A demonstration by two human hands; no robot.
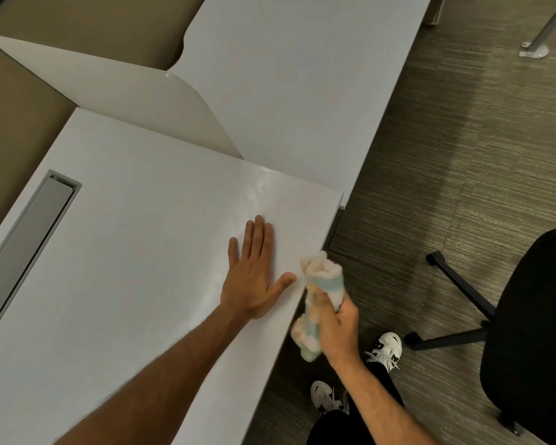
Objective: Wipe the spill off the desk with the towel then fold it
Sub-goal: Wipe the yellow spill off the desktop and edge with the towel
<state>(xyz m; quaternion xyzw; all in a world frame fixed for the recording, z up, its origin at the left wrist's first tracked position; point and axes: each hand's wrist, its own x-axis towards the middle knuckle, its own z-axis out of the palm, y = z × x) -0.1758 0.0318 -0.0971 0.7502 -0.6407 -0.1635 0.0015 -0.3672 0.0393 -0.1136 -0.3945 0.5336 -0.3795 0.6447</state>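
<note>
1. The left hand [254,277] lies flat on the white worktop [126,252], palm down, fingers straight and close together, thumb spread toward the near edge. It holds nothing.

2. The right hand [337,326] is closed in a fist around the middle of the towel [321,284], a pale terry cloth with a light blue stripe. The cloth is bunched into a rough roll, one end sticking up above the fist and the other hanging below it.

3. The towel is off the worktop, just beyond its near edge and above the carpet [463,155], close to the left thumb but not touching it.

4. A faint wet sheen [260,191] shows on the worktop beyond the left fingertips, toward the far right corner. I judge this to be spill or smear not yet wiped dry.

5. Risks from here:
   - Wiping with a tight roll gives little contact and may only push liquid about or over the edge onto the carpet.
   - The left palm rests near the damp streak; leaning on it could spread moisture or slip.
   - Folding in the air over the floor could drop the cloth near the shoes [385,348].
   - The office chair [527,332] stands close behind the right arm and could snag an elbow.
</note>
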